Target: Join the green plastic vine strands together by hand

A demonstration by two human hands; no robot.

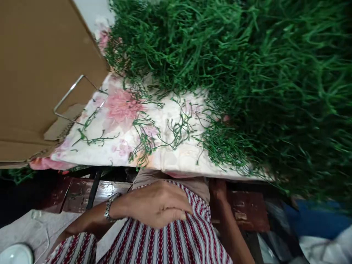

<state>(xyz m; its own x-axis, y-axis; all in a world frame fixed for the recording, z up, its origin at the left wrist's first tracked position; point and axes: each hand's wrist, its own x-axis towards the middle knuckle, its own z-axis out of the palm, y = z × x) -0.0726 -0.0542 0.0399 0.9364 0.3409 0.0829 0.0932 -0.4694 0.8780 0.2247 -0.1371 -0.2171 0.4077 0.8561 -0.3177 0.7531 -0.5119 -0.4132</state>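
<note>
My left hand [158,205], with a metal watch [108,207] at its wrist, lies across the front of my striped shirt [165,242]. Its back faces up, the thumb rests alongside loosely bent fingers, and no object shows in it. On the right, my other forearm reaches under the table edge; my right hand [219,189] is mostly hidden there, fingers out of sight. Above both hands, loose green plastic stems [145,135] with small branching tips are scattered over the floral tablecloth [170,161], apart from my hands.
A large heap of green artificial stems [220,47] covers the far and right parts of the table. At the left stands a cardboard box [41,66], with a bent metal wire [68,93] beside it. A white round object [16,253] sits low at the left.
</note>
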